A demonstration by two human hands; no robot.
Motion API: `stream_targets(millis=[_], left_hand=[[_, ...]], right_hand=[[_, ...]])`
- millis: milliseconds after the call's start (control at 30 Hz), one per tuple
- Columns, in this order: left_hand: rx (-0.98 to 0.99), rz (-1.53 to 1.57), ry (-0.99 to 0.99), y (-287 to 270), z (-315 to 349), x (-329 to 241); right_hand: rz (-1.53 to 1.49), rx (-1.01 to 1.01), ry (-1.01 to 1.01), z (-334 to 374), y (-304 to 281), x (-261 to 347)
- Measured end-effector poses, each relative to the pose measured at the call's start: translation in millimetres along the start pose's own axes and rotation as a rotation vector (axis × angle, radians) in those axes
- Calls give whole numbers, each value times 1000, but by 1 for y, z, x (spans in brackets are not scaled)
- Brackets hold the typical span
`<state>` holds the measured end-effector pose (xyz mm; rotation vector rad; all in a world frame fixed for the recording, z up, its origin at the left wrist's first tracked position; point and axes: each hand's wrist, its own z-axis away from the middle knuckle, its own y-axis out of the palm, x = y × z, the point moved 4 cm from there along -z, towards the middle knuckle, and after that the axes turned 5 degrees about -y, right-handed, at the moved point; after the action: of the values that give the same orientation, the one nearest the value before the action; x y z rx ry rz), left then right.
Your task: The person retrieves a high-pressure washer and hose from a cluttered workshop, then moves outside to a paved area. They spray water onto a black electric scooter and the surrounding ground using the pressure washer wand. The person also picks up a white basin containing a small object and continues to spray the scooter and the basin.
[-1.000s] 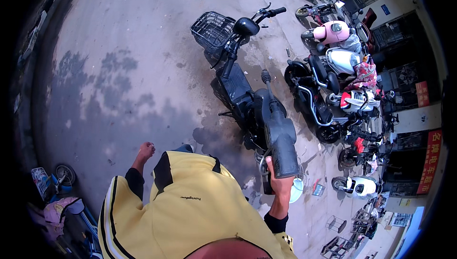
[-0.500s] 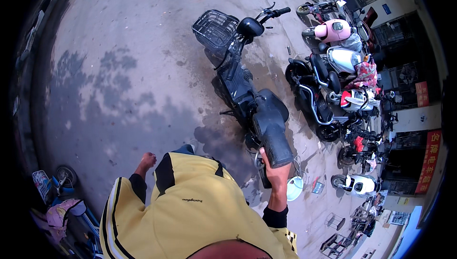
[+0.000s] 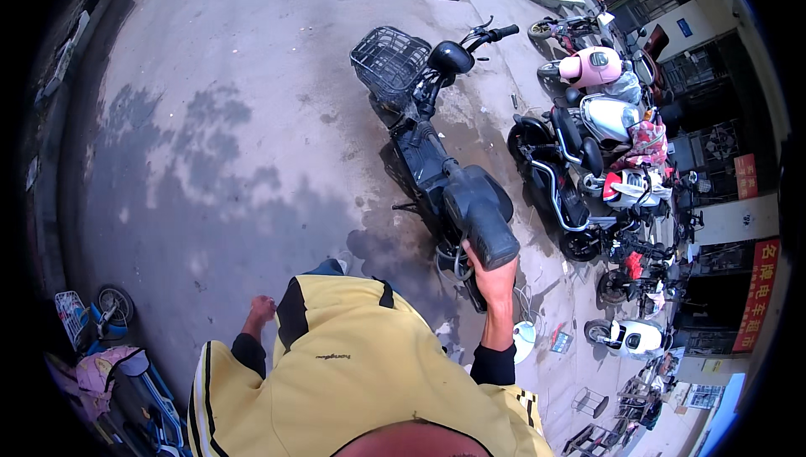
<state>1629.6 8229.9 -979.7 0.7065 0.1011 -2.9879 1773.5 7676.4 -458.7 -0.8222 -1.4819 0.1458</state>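
A black electric scooter (image 3: 420,163) stands upright ahead of me, a wire basket (image 3: 390,62) at its front. My right hand (image 3: 494,279) grips the rear end of its black seat (image 3: 489,234), thumb on the left side and the other fingers hidden beneath. At my left side hangs my left hand (image 3: 263,307), away from the scooter, its fingers curled with nothing visible in them. One handlebar grip (image 3: 506,32) shows beside a dark round mirror (image 3: 452,57).
A white basin (image 3: 523,341) with a thin hose or cable beside it lies behind the scooter on the right. Parked scooters, among them a pink one (image 3: 592,66) and a white one (image 3: 635,339), line the shopfronts. A blue bike (image 3: 159,390) stands at lower left.
The scooter sits slightly farther right and lower in view, with my right hand still on its seat. My left hand has swung a little lower.
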Motion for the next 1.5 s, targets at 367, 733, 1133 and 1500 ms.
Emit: stream_targets(millis=[367, 733, 1133, 1500], left_hand=[[3, -291, 66, 20, -15, -35], [95, -214, 93, 72, 39, -133], [143, -712, 301, 25, 86, -99], [7, -688, 185, 66, 78, -162]], right_hand=[[-41, -209, 35, 21, -36, -14], [-239, -302, 209, 28, -49, -27], [-76, -7, 168, 71, -54, -60], [-4, -130, 282, 118, -2, -97]])
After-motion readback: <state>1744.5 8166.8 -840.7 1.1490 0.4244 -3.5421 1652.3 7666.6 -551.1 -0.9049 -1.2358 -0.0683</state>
